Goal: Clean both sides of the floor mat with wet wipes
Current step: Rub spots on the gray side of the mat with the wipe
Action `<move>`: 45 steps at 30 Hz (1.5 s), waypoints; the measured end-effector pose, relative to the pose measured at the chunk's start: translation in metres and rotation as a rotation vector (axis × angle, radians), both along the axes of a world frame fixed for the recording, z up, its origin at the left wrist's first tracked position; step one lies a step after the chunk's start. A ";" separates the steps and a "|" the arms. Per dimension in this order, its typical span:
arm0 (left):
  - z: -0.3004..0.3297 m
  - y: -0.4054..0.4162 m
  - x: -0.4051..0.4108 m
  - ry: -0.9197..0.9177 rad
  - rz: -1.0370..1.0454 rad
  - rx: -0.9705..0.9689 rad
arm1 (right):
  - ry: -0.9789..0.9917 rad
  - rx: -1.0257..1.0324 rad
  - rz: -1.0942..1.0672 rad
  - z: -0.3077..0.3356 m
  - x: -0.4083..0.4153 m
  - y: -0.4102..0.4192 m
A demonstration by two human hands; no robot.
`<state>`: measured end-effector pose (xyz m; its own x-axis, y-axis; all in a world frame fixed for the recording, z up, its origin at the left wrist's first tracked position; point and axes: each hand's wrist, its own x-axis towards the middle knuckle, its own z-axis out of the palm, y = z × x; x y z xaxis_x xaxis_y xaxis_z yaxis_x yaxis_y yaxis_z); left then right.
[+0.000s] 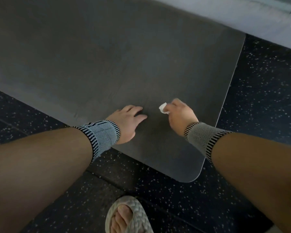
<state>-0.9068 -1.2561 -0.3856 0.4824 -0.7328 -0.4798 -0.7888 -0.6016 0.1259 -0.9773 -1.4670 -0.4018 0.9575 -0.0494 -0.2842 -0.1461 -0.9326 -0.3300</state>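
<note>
Both hands sit on the floor mat (107,56): left hand (127,121) pressing flat, right hand (180,115) pinching a wet wipe (163,107); unwiped mat stretches leftward beyond the fingertips.

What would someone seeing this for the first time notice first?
Two bare forearms reach down to a large dark grey floor mat on speckled black flooring. The right hand grips a crumpled white wet wipe against the mat, while the left hand rests flat beside it. A braided pale sandal shows at the bottom edge.
</note>
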 end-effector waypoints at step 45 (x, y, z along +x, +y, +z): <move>-0.022 -0.081 0.034 -0.068 0.152 -0.189 | 0.098 -0.175 -0.060 0.010 0.029 -0.074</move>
